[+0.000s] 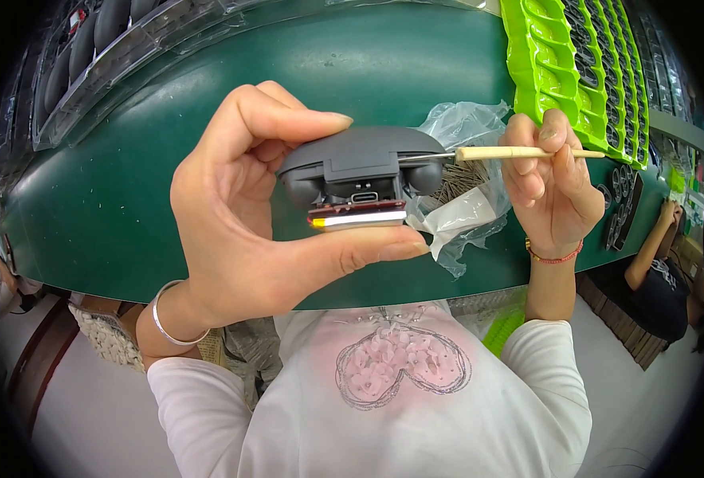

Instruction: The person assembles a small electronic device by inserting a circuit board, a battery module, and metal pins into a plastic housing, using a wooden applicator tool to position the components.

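Observation:
My left hand (224, 223) is closed round a dark grey plastic housing (368, 151), fingers above and thumb along its underside. On the side facing me are a small port (364, 197), a reddish circuit board (332, 212) and a white flat piece (364, 221) with a yellow end, which the thumb touches. Between the fingertips of my right hand (555, 187) is a thin wooden stick (491, 153), held level. From its left end a slim metal rod (427, 158) reaches to a gap in the housing's right side; how deep it goes is hidden.
Behind the housing, a clear plastic bag (479, 123) holds many thin metal pins (457, 185) and white paper (463, 213). Bright green trays (531, 64) of dark rings stand far right. Clear trays (89, 99) with dark parts line the far left. At right sits another person (658, 271).

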Tool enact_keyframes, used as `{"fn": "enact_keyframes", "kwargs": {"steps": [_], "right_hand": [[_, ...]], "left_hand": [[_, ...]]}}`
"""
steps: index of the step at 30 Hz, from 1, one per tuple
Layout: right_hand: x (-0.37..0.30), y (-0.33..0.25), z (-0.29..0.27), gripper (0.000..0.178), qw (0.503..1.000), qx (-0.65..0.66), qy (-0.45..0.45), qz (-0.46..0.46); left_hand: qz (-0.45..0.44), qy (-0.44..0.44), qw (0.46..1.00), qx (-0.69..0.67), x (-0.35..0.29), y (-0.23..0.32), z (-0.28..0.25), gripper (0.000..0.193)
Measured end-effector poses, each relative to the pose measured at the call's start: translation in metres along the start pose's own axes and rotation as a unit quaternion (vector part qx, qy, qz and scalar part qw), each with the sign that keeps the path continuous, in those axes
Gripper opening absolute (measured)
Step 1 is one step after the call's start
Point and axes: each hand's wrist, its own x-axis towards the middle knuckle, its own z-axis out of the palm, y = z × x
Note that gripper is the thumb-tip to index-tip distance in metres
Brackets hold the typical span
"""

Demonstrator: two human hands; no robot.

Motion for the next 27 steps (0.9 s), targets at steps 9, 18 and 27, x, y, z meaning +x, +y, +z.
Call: {"fn": "enact_keyframes", "kwargs": {"steps": [9, 18, 27], "right_hand": [[0.0006, -0.0001, -0.0023, 0.023, 1.000, -0.009, -0.012, 0.008], [-0.0001, -0.0003, -0.0008, 0.023, 0.998, -0.066, 0.007, -0.023], [0.0007, -0.0028, -0.0015, 0.019, 0.989, -0.146, -0.003, -0.035]], "left_hand": [[-0.006, -0.007, 1.000, -0.015, -0.0010, 0.0003, -0.0005, 0.064], [0.015, -0.018, 0.999, 0.032, 0.0018, -0.0031, -0.0026, 0.062], [0.010, -0.035, 0.997, 0.067, 0.0010, -0.0027, -0.0019, 0.060]]}}
